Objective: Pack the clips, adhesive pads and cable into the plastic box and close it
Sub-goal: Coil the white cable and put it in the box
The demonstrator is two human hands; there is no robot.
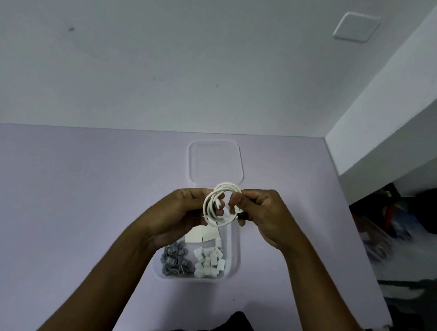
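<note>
A white cable (214, 216) is wound into a small coil and held above the far end of the clear plastic box (234, 248). My left hand (181, 212) grips the coil's left side. My right hand (258, 211) pinches its right side, where a dark plug end shows at the fingertips. Inside the box lie grey clips (176, 260) at the near left, white clips (210, 263) at the near right, and flat white adhesive pads (198, 235) behind them. The clear lid (216, 162) lies flat on the table beyond the box.
The box stands on a pale lilac table (63, 204) set against a white wall. A white partition rises at the right, with dark bags and clutter (418, 225) on the floor beyond the table's right edge. Dark clothing shows at the near edge.
</note>
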